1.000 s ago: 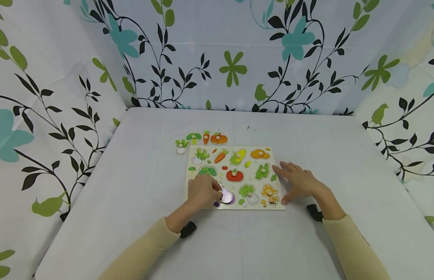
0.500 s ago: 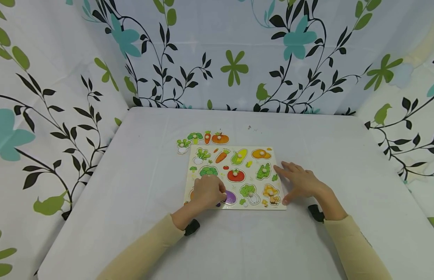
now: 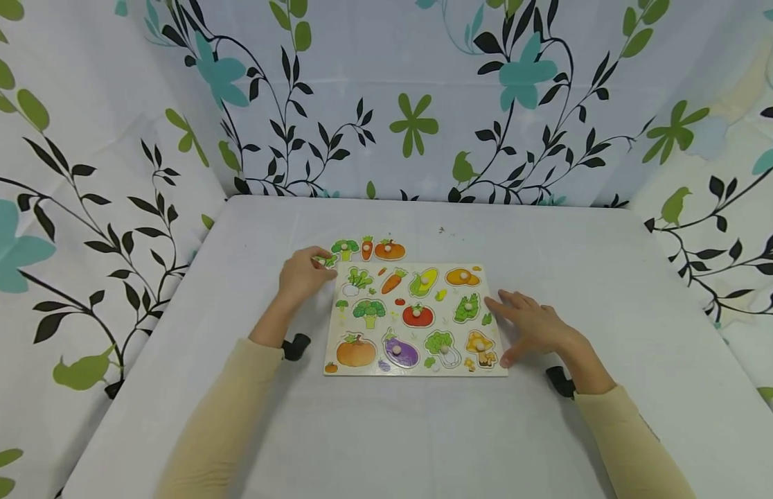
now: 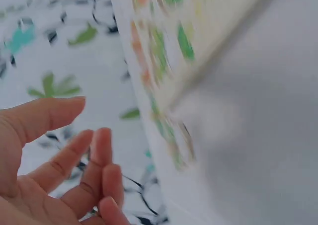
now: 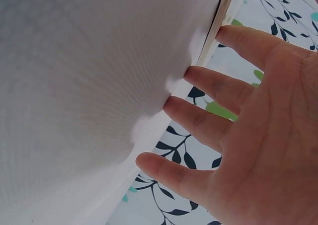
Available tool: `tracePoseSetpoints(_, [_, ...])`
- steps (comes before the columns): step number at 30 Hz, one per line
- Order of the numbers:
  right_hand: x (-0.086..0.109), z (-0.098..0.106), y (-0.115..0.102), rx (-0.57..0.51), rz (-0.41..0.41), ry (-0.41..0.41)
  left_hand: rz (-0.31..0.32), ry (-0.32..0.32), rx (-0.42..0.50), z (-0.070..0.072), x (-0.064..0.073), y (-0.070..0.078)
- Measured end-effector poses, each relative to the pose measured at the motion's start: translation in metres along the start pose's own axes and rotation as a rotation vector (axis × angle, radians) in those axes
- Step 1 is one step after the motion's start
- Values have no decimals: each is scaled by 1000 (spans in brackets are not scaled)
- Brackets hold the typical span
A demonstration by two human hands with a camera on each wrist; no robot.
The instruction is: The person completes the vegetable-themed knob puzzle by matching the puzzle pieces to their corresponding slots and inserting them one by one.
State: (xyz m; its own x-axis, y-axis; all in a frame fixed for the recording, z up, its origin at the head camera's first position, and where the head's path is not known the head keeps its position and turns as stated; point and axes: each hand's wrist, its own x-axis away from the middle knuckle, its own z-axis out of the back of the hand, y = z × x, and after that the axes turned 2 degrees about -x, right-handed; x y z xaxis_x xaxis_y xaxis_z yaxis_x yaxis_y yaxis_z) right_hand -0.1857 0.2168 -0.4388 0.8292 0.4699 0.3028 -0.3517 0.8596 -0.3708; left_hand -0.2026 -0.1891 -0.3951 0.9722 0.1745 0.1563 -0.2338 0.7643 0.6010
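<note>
A vegetable puzzle board point(image 3: 445, 312) lies on the white-covered table. Its knobbed pieces include an eggplant point(image 3: 402, 352), a tomato point(image 3: 418, 315) and a carrot point(image 3: 393, 281). My left hand point(image 3: 303, 274) is beside the board's far left corner, reaching over a loose turnip piece point(image 3: 327, 261) that it partly hides. In the left wrist view its thumb and fingers are apart with nothing between them, and the turnip piece point(image 4: 175, 141) is blurred beyond them. My right hand point(image 3: 536, 327) rests at the board's right edge, fingers spread, fingertips on the tablecloth and against the board's side.
Loose broccoli point(image 3: 345, 249), carrot point(image 3: 367, 248) and pumpkin point(image 3: 389, 249) pieces lie in a row behind the board's far edge. A leaf-patterned curtain point(image 3: 411, 83) hangs around the table's back and sides. Each wrist carries a black camera.
My left hand has let go of the eggplant piece, which now sits in its place on the board, and has moved away and left to the turnip piece. The right hand has stayed put.
</note>
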Motion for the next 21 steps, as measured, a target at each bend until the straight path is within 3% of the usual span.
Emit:
tracePoseSetpoints(4, [1,1,1,3,14,4,77,6,130,11,-31,-22])
tracePoseSetpoints(7, [1,0,2,-3,19,0,116,-7,156,10,-45,-33])
tracePoseSetpoints(15, [0,-2,1,-13,6,-4,181,-25,158,-2,-59,-43])
tracePoseSetpoints(21, [1,-1,2,-7,3,-2,171,4,93,-12,-65,-44])
